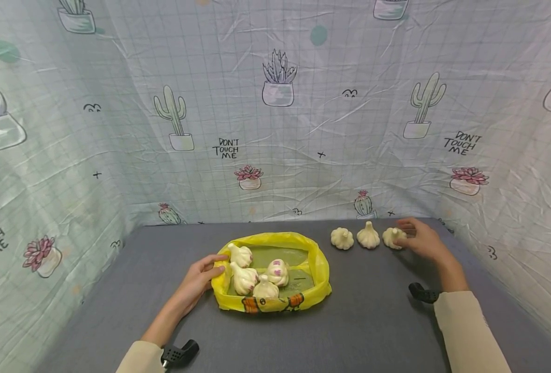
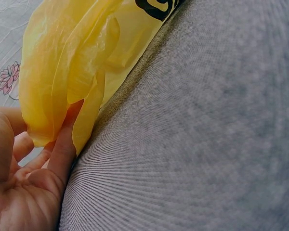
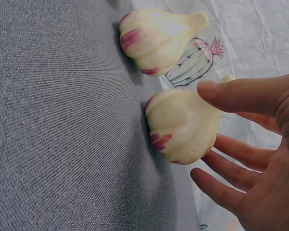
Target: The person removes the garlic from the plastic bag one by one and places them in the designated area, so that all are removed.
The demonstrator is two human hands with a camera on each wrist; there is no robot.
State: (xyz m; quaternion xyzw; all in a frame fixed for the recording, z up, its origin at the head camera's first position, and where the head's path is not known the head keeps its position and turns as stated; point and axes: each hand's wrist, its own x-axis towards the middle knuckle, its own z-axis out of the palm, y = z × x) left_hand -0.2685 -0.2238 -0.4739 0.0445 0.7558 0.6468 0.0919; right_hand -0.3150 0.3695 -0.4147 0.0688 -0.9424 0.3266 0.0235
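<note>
At the left end of a yellow plastic bag, my left hand pinches the bag's side between thumb and fingers. The bag stands wide open on the table, and several garlic bulbs lie in its left half. Over on the right, my right hand is at the rightmost of three loose garlic bulbs. Its thumb reaches over the bulb's stem side and its spread fingers lie along the other side. That bulb sits on the table.
Two more garlic bulbs, a middle one and a left one, stand in a row beside it near the table's back edge. The grey table is bordered by a printed cloth backdrop. Each wrist carries a black camera.
</note>
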